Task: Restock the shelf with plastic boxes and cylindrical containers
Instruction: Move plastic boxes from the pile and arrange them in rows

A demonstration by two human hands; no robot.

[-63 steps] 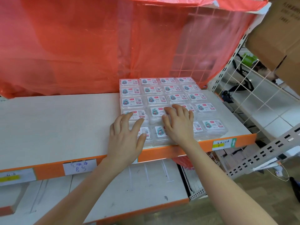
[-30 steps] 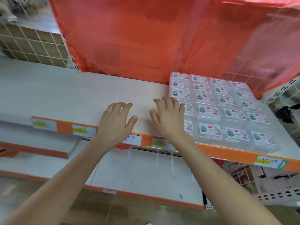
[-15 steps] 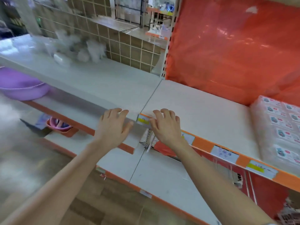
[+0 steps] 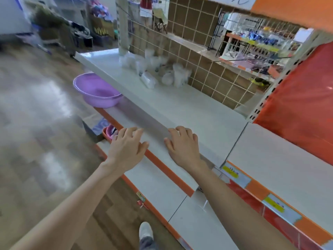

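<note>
A loose pile of clear cylindrical containers (image 4: 158,73) lies blurred at the back of the white shelf (image 4: 191,109), some upright, some on their sides. My left hand (image 4: 126,148) and my right hand (image 4: 183,147) hover side by side over the shelf's front edge, fingers relaxed, holding nothing. Both are well short of the containers. The plastic boxes are out of view.
A purple basin (image 4: 97,91) sits on the lower shelf at left, with a small pink container (image 4: 110,131) beneath it. A brown tiled wall (image 4: 207,56) backs the shelf. Red plastic sheeting (image 4: 297,105) hangs at right. Wooden floor lies left; my shoe (image 4: 146,230) shows below.
My view has swung left, away from the stacked plastic boxes, along the shelf. Both hands left the boxes and travelled left, empty, now over the neighbouring shelf section.
</note>
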